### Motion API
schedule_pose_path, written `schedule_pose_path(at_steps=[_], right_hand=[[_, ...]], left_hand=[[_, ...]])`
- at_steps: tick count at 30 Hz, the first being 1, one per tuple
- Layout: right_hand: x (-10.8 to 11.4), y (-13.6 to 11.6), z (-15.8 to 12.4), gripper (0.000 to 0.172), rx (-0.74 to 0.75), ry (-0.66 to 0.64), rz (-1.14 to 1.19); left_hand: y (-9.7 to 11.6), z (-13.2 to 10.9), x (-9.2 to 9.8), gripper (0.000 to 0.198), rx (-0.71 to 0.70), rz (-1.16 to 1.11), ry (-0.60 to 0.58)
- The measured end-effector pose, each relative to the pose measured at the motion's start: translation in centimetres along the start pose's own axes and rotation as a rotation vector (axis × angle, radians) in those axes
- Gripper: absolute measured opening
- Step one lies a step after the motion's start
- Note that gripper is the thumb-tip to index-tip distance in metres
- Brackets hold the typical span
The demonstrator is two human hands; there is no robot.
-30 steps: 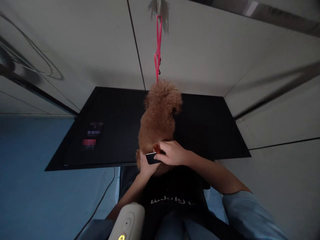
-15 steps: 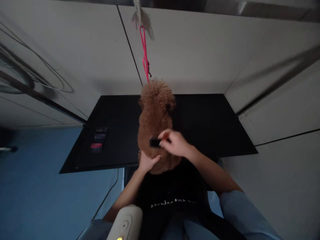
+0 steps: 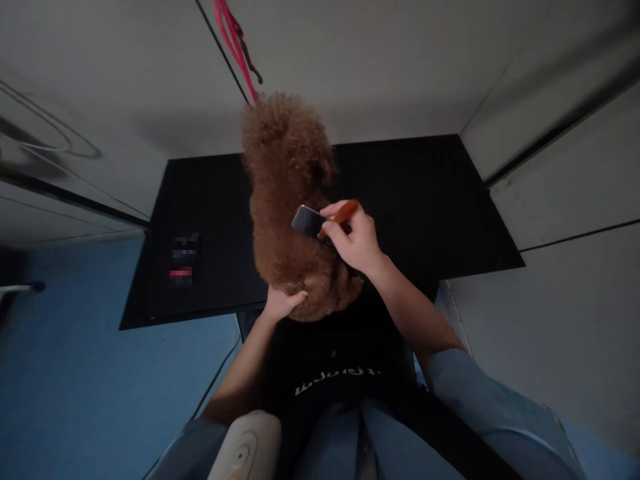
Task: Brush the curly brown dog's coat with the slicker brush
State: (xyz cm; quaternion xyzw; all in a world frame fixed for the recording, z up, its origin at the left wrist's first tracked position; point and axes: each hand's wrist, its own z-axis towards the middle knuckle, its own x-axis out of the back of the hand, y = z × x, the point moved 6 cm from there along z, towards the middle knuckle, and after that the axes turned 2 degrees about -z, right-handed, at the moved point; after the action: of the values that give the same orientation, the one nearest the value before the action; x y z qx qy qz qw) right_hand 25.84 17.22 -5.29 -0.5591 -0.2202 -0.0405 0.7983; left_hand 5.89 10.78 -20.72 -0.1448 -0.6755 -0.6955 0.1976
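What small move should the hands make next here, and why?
Probably a short stroke with the brush along the dog's back: the right hand grips its orange-brown handle, and its flat head is over the curly coat, though contact is unclear. The left hand lies against the dog's rear, so it could likely steady the animal meanwhile.

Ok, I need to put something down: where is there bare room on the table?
The widest bare patch of table lies right of the dog, beyond the right hand. A narrower one lies between the dog and the blurred patch. Crowded: the dog's back, between brush and left hand.
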Motion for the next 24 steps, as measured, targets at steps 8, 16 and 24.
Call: schedule_pose_path(at_steps=[8, 16, 24], right_hand=[[1.0, 0.5, 0.6, 0.019, -0.052, 0.093, 0.066], [3.9, 4.7, 2.8, 0.03, -0.104, 0.433, 0.375], [1.5, 10.7, 0.2, 0.037, -0.268, 0.518, 0.672]], left_hand=[[2.8, 0.2, 3.0, 0.12, -0.149, -0.096, 0.133], [14.5, 4.4, 4.9, 0.077, -0.568, 0.018, 0.337], [11.4, 6.6, 2.5, 0.12, -0.255, 0.544, 0.04]])
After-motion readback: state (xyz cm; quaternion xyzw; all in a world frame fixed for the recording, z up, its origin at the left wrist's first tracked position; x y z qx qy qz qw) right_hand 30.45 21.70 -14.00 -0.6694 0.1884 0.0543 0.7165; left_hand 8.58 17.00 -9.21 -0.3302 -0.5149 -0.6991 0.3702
